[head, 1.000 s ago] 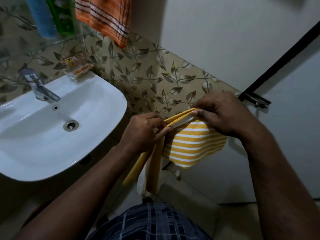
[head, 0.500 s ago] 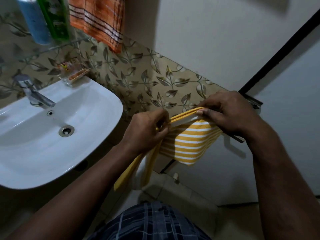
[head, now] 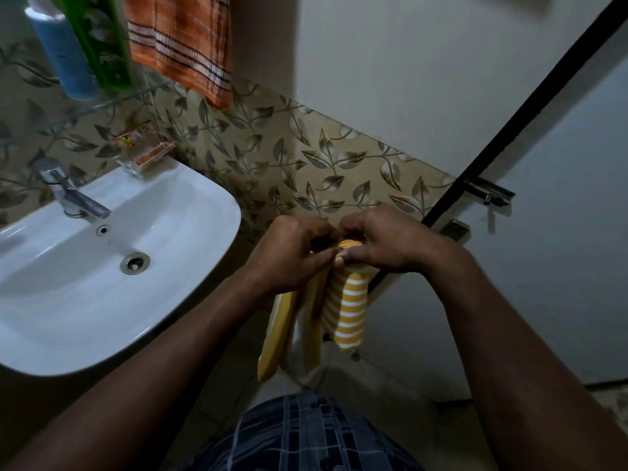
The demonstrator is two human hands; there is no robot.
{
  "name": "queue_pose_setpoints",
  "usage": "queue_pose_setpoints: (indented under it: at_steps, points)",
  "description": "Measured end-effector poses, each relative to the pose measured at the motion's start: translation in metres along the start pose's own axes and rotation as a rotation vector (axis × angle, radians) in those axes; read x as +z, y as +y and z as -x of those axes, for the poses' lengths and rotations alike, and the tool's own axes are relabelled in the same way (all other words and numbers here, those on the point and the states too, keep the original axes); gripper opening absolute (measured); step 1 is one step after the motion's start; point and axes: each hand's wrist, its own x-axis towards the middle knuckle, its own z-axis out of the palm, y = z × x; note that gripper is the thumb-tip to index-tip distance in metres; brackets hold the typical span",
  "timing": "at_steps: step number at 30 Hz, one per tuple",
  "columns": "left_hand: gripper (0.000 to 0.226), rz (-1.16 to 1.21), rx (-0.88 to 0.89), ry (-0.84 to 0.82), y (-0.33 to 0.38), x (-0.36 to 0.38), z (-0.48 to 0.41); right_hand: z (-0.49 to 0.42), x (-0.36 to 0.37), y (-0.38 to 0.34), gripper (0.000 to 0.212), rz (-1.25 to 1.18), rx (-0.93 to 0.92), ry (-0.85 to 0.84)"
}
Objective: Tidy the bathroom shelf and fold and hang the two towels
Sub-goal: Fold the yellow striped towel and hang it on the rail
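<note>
Pinching yellow striped towel point(head: 350, 311) at its top with left hand point(head: 289, 256) and right hand point(head: 384, 243). On glass shelf point(head: 112, 103): blue bottle point(head: 64, 56), green bottle point(head: 102, 39).

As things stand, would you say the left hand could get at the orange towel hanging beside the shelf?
Probably not at once: the left hand pinches the yellow striped towel together with the right hand. The way up to the orange towel looks free, once it lets go.

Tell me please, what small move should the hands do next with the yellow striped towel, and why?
Probably slide one hand down to smooth the hanging layers. The left hand and the right hand both pinch the yellow striped towel at its top edge, close together, and the folds below hang to uneven lengths.
</note>
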Motion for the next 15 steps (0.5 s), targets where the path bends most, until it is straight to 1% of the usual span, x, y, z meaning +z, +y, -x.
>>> queue_pose_setpoints:
  at_steps: [3,7,10,13,15]
  points:
    - [0.022,0.043,-0.004,-0.014,-0.003,-0.002,0.003,0.001,0.002,0.005,0.023,-0.057,-0.024,0.008]
    - [0.031,0.089,-0.072,-0.045,-0.006,0.003,0.006,0.002,0.007,0.007,0.023,-0.079,-0.029,0.028]
    - [0.022,0.096,-0.115,-0.065,-0.008,0.016,0.013,0.006,0.012,0.014,0.018,-0.167,-0.035,0.061]
    - [0.015,0.158,-0.190,0.006,-0.006,0.025,0.020,0.010,0.011,0.017,0.020,-0.200,-0.025,0.101]
    - [0.015,0.206,-0.243,0.066,-0.005,0.028,0.024,0.013,0.008,0.017,0.016,-0.175,-0.027,0.109]
